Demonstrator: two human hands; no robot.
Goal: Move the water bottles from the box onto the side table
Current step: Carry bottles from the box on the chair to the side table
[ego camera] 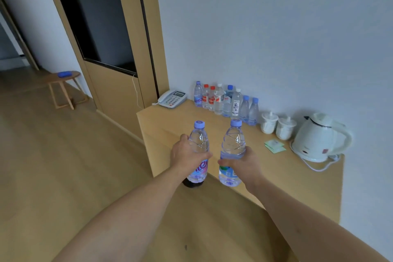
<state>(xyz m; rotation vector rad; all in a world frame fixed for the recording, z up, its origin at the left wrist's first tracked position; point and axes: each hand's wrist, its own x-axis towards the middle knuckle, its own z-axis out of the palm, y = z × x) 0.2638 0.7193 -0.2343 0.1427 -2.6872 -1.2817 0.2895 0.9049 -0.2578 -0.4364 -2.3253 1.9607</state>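
My left hand point(187, 154) grips a clear water bottle with a purple cap and a pink-purple label point(198, 140), held upright in the air near the front left corner of the wooden side table point(287, 174). My right hand point(244, 165) grips a second upright bottle with a purple cap and a blue label point(232, 144) just above the table's front edge. Several water bottles point(225, 100) with red, white and blue caps stand in a row against the wall at the back of the table. The box is out of view.
On the table stand a white telephone point(172, 98) at the back left, two white lidded cups point(277, 126), green tea packets point(274, 145) and a white electric kettle point(319, 137) with its cord. A small wooden stool point(63, 87) stands far left on the wood floor.
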